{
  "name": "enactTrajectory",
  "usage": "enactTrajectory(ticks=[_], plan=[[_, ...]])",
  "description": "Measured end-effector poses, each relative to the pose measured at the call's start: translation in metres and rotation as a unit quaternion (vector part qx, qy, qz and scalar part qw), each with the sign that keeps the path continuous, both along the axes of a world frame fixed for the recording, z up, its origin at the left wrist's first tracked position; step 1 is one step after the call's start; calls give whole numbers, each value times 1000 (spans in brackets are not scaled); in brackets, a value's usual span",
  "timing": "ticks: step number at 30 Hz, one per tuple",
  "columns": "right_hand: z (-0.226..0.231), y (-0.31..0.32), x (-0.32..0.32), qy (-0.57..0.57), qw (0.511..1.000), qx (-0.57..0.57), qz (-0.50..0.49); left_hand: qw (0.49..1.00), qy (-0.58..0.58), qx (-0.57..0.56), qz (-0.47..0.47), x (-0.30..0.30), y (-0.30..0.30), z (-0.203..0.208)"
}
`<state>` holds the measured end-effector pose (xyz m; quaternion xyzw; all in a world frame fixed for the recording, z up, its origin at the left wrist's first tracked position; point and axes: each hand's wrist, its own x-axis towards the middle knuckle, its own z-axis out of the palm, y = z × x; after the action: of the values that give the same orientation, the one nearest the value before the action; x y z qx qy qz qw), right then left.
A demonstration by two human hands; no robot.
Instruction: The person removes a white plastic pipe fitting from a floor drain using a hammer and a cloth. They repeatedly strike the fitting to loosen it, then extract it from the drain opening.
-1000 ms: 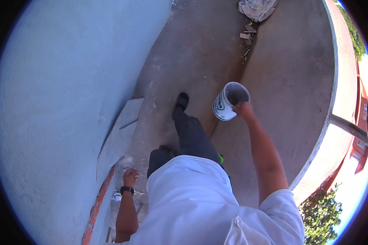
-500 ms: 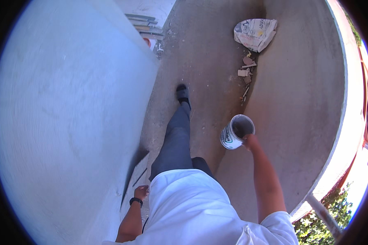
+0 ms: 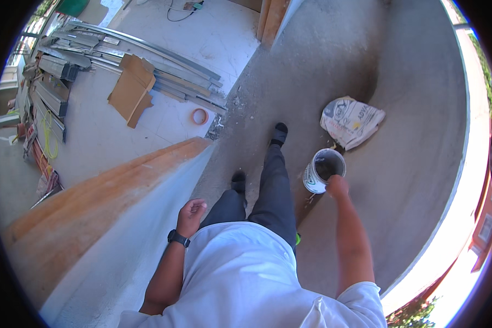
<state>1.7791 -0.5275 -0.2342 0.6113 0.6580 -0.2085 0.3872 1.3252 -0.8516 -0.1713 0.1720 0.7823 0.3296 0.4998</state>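
My right hand (image 3: 338, 186) is closed on the near rim of a white bucket (image 3: 313, 182) with printing on its side. The bucket hangs off the floor at my right, tilted so its greyish inside shows; what lies at its bottom is too dark to make out. My left hand (image 3: 191, 215), with a dark watch at the wrist, is by my left hip. Its fingers are loosely curled and nothing shows in them. Ahead of the bucket, a crumpled white printed sack (image 3: 351, 121) rests on the floor against the right wall.
A curved grey wall (image 3: 421, 147) runs along my right. On the left, a wood-edged wall end (image 3: 120, 186) borders a doorway. Beyond it, metal profiles (image 3: 147, 57), a cardboard piece (image 3: 132, 90) and an orange tape roll (image 3: 199, 116) lie on the pale floor.
I have walked forward with the bucket; the sack is now closer. The doorway and the room on the left have come into view. My left hand has risen slightly.
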Motion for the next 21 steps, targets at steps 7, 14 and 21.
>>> enactTrajectory(ticks=[7,14,21], plan=[[31,193,-105,150,979,51,125,952,14,-298,64,0,51,-62],[84,342,-291,207,945,59,248,961,-1,-277,10,28,116,-64],[97,446,-495,165,934,-8,317,950,-32,-223,218,-59,257,-79]])
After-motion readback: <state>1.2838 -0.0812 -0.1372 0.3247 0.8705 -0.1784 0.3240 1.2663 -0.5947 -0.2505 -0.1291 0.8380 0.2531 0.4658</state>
